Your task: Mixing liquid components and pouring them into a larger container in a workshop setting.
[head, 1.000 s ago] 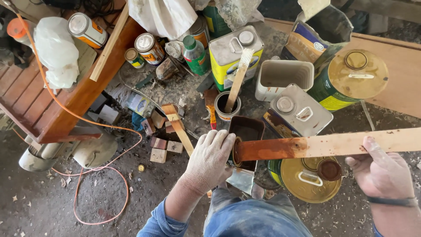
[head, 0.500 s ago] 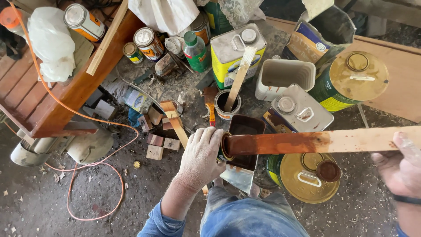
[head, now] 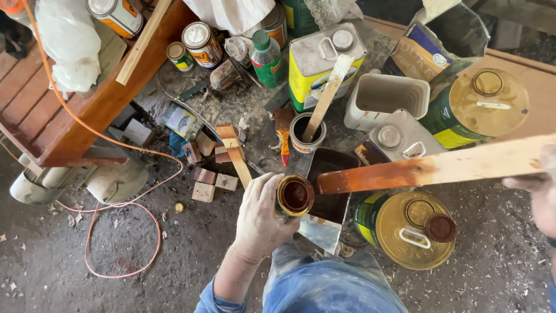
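Right hand (head: 538, 194) cropped, blurred

Two large gold-lidded drums (head: 414, 232) (head: 480, 107) — three small cans (head: 202, 43) (head: 116, 14) (head: 178, 56) — one green bottle (head: 266, 58).

A pale wooden slat (head: 440, 168) carries a red-brown stained end above a tray of dark brown stain (head: 331, 185), beside a gold-lidded green and yellow can (head: 405, 232), while an orange cable (head: 116, 232) loops over grey floor (head: 87, 284).
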